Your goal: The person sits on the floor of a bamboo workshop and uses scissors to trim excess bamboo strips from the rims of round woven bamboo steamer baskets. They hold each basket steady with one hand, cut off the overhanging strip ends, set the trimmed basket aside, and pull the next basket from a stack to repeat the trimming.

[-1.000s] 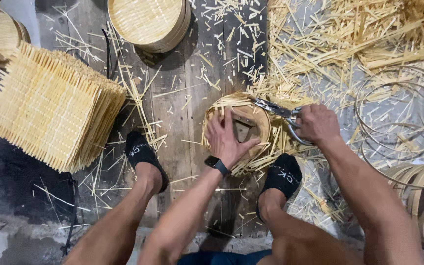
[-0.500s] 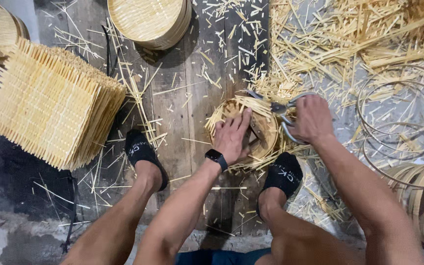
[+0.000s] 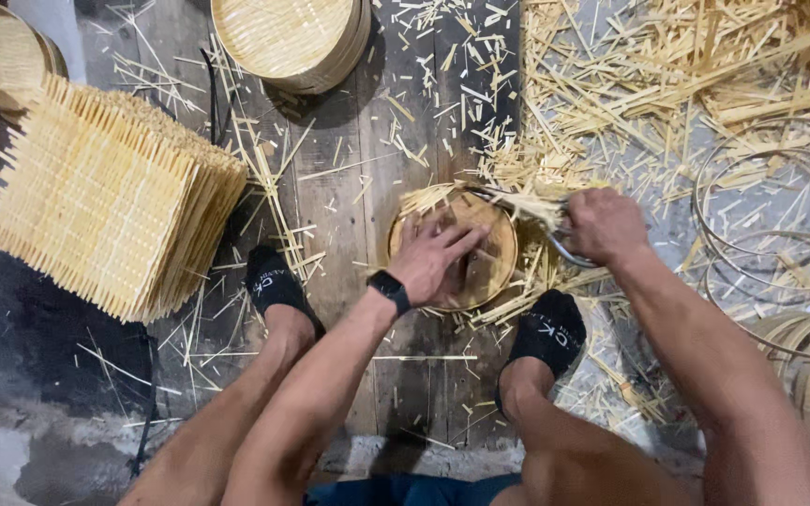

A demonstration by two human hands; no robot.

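A round woven bamboo disc lies on the wooden floor between my two feet, with ragged strips sticking out at its upper edge. My left hand, a black watch on its wrist, presses flat on the disc with fingers spread. My right hand grips metal shears at the disc's upper right rim. The blades sit among the projecting strips.
A thick stack of square woven bamboo mats sits at the left. Round woven trays are stacked at the top. Cut bamboo slivers litter the floor at top right. Bamboo hoops lie at the right.
My left hand has turned the disc under its palm. The right hand with the shears has shifted slightly up along the rim, and the fringe at the left edge is shorter.
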